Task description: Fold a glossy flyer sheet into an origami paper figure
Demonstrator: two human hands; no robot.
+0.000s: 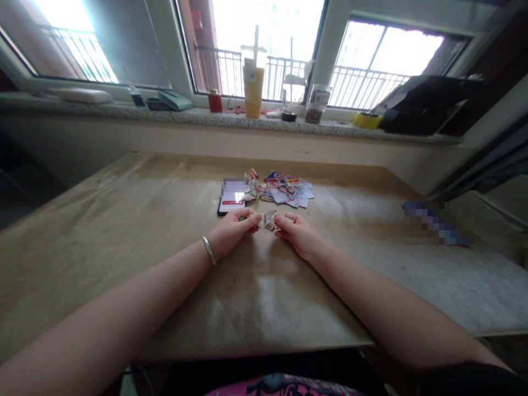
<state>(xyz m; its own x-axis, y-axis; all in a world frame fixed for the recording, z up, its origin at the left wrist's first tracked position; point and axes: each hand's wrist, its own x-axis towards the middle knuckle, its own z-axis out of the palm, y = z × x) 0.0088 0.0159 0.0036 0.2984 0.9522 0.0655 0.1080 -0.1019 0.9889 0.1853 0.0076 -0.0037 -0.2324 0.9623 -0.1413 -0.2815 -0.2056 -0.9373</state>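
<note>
Between my two hands is a small piece of crumpled, folded-looking printed paper [269, 221], mostly whitish with bits of red. My left hand [237, 230] pinches its left end between thumb and fingers. On the opposite end, my right hand [297, 233] has a similar pinch. Parts of the paper are hidden by the fingers. Just beyond my left hand a phone [226, 207] with a lit screen lies on the table. Other crumpled printed paper [254, 190] overlaps the phone's right side, beside a fanned pile of colourful printed sheets [291, 192].
The table [124, 236] has a tan, shiny cover. A blue flat item [437, 223], partly blurred, lies at the right. Along the windowsill [185, 116] stand a tall yellow drink cup [253, 91], a red jar [215, 102], clear cups [317, 105], yellow tape [367, 120] and a black bag [421, 104].
</note>
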